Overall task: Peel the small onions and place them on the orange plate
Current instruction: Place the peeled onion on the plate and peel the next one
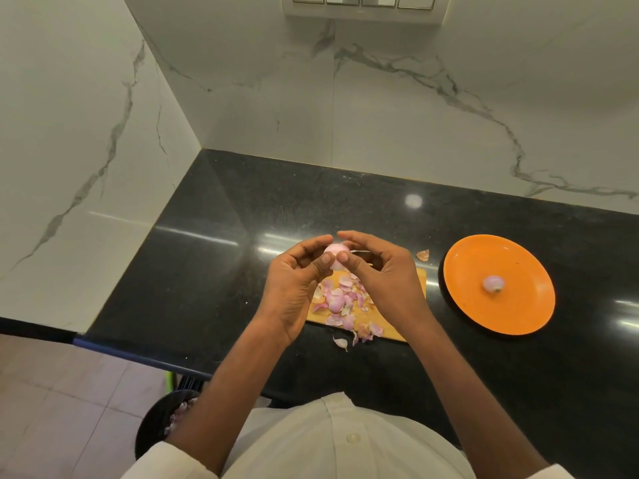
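A small pale pink onion (pixel 334 254) is held above the wooden cutting board (pixel 411 316), pinched between both hands. My left hand (pixel 294 281) grips it from the left with thumb and fingers. My right hand (pixel 377 274) holds it from the right, thumb on its front. A heap of pink onion peels (pixel 342 302) lies on the board under my hands. The orange plate (pixel 518 305) sits to the right on the black counter, with one peeled onion (pixel 493 283) lying on it.
A loose brown peel (pixel 422 254) lies on the counter between the board and the plate, and a few peels (pixel 340 342) lie past the board's near edge. White marble walls close off the back and left. A dark bin (pixel 162 420) with peels stands below the counter's edge.
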Available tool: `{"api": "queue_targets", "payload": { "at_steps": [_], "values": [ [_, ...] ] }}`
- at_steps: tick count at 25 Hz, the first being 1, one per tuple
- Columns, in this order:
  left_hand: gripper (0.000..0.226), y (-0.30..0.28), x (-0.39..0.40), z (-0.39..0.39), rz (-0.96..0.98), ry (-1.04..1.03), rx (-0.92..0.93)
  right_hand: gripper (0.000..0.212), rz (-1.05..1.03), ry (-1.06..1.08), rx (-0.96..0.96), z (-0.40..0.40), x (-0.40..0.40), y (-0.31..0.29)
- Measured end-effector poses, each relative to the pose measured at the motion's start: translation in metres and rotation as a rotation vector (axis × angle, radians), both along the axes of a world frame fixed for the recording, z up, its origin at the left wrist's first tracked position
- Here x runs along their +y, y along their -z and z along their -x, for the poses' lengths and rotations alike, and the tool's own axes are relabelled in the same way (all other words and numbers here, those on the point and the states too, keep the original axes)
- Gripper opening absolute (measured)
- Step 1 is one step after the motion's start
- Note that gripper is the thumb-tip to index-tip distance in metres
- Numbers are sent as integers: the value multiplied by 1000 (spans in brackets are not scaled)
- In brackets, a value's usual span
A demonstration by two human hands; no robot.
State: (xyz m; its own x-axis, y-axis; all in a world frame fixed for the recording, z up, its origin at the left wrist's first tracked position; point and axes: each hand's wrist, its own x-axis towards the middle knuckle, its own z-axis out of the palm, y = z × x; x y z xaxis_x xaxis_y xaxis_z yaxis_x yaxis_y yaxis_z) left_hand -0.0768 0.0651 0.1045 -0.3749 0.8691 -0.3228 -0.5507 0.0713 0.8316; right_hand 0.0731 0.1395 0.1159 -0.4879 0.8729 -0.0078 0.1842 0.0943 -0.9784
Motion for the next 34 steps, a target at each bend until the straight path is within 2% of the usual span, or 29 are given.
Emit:
{"api": "queue_targets", "payload": {
  "at_steps": [5, 7, 10, 13, 18, 22, 28, 34],
  "values": [
    [29, 4, 1, 0, 2, -14, 86, 34, -291, -17, -74, 0, 0, 2],
    [32, 2, 2, -2, -5, -13, 146, 36, -388, -18, -95, 2, 1, 3],
    [40, 0, 5, -2, -6, -14, 205, 38, -497, -45, -150, 2, 5, 5],
    [33, 1, 7, 1, 13, 4, 250, 40, -616, -82, -227, 0, 5, 8],
    [23, -5, 12, -7, 45, 20, 346, 29, -728, 33, -308, 4, 1, 10],
    [25, -5, 10, -7, 76, 32, 247, 29, -659, 24, -283, 2, 2, 5],
    [24, -9, 11, -9, 51, 71, 206, 26, -229, 166, -160, -2, -1, -4],
    [30, -12, 12, -8, 5, 73, 103, 25, -39, 141, -36, -4, 3, -12]
  ]
}}
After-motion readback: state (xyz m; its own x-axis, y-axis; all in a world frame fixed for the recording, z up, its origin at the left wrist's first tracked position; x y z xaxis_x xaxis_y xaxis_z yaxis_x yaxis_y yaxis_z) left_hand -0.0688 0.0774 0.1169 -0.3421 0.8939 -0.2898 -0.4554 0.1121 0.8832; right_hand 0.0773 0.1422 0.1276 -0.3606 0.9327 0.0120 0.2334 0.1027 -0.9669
